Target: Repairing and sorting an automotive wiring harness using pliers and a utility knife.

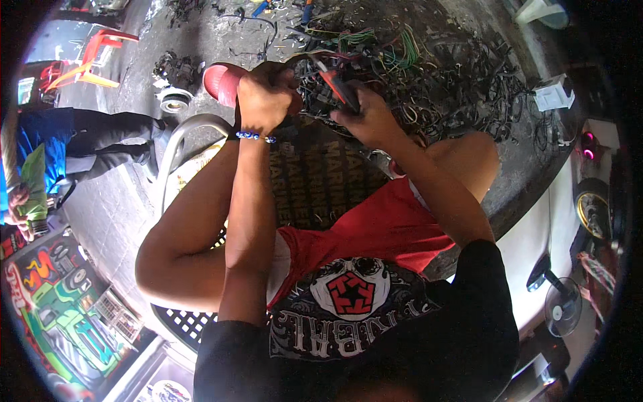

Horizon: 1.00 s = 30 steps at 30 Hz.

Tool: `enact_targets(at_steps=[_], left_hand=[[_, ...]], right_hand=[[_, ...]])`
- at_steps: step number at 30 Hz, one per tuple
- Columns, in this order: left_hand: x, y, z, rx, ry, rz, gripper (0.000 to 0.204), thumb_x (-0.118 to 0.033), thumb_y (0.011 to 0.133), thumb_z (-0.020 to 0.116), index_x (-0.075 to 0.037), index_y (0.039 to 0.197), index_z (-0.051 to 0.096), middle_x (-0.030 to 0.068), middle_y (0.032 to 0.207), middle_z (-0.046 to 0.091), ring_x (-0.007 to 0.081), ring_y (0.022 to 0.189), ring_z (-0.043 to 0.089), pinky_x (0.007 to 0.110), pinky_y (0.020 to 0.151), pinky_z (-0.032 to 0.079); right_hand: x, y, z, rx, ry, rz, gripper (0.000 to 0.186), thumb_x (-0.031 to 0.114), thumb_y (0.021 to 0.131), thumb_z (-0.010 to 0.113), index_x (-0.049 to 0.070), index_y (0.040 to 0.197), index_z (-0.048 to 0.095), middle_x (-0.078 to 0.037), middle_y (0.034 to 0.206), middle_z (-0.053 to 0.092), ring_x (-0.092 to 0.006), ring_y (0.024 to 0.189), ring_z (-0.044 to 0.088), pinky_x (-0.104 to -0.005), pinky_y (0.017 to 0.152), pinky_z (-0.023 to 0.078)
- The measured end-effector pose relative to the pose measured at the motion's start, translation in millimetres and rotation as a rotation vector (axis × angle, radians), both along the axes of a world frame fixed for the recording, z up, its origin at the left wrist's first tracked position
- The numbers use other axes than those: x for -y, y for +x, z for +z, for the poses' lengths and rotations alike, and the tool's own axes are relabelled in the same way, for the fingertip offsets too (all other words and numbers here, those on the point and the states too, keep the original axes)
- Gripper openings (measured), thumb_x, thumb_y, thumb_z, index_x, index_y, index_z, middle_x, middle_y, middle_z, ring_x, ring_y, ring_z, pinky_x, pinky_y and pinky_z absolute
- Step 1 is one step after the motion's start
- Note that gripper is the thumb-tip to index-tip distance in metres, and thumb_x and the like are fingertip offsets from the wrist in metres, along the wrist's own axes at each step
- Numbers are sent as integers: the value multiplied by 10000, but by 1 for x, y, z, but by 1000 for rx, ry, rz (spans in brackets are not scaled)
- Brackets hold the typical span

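My left hand [262,100], with a blue beaded bracelet at the wrist, is closed in a fist around a dark cable [291,61]. That cable arcs away toward the tool on the right. In my right hand [367,119] is a hand tool [337,87] with a red-and-black handle and a pale metal tip; its exact kind is unclear. The tip points up and left, close to the cable. Beyond both hands lies a heap of tangled black wires [429,94], with green wires [408,53] among them. A red ridged slipper [221,84] shows beside my left fist.
A motor-like metal part [175,99] lies on the grey floor to the left. Further left are a red-orange chair [94,60] and another person [67,144]. A white box [554,94] stands at the right, with a fan [561,308] lower down.
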<state>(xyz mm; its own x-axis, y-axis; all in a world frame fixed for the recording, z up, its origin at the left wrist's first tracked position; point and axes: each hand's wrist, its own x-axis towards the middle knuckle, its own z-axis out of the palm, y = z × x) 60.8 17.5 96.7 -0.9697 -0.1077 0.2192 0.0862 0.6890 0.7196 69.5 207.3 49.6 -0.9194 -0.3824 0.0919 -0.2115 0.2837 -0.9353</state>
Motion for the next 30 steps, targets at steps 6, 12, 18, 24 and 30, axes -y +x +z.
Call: enact_targets(at_steps=[6, 12, 18, 24, 30], left_hand=[[-10, 4, 0, -41, -47, -6, 120, -93, 707, 557, 7, 755, 603, 165, 643, 588, 252, 586, 588, 318, 565, 448], [-12, 4, 1, -93, -43, -92, 111, -79, 730, 526, 9, 751, 591, 150, 631, 580, 227, 557, 570, 308, 553, 441], [-15, 7, 4, -29, 70, -68, 112, -68, 754, 507, 14, 758, 584, 130, 609, 578, 186, 538, 554, 293, 532, 430], [-17, 9, 5, -108, -50, -105, 114, -59, 754, 502, 12, 777, 587, 121, 593, 575, 181, 502, 548, 294, 497, 425], [-28, 17, 11, -116, 54, -72, 102, -41, 761, 496, 22, 748, 575, 86, 566, 559, 139, 499, 539, 283, 478, 417]], right_hand=[[12, -3, -12, -151, 157, -43, 347, 129, 679, 639, -20, 964, 506, -216, 758, 561, -335, 711, 573, -360, 625, 440], [18, -6, -16, -205, 225, -185, 346, 98, 675, 619, -25, 977, 507, -209, 750, 574, -356, 694, 572, -384, 596, 454], [20, -5, -19, -240, 297, -215, 379, 83, 652, 619, -36, 995, 510, -222, 749, 574, -353, 659, 572, -388, 578, 457], [15, -11, -17, -174, 257, -188, 367, 79, 633, 599, -13, 983, 539, -217, 767, 578, -354, 677, 573, -385, 600, 461], [-13, -67, -64, -129, 677, -249, 198, 148, 601, 575, 18, 751, 575, -174, 659, 573, -365, 658, 566, -432, 620, 463]])
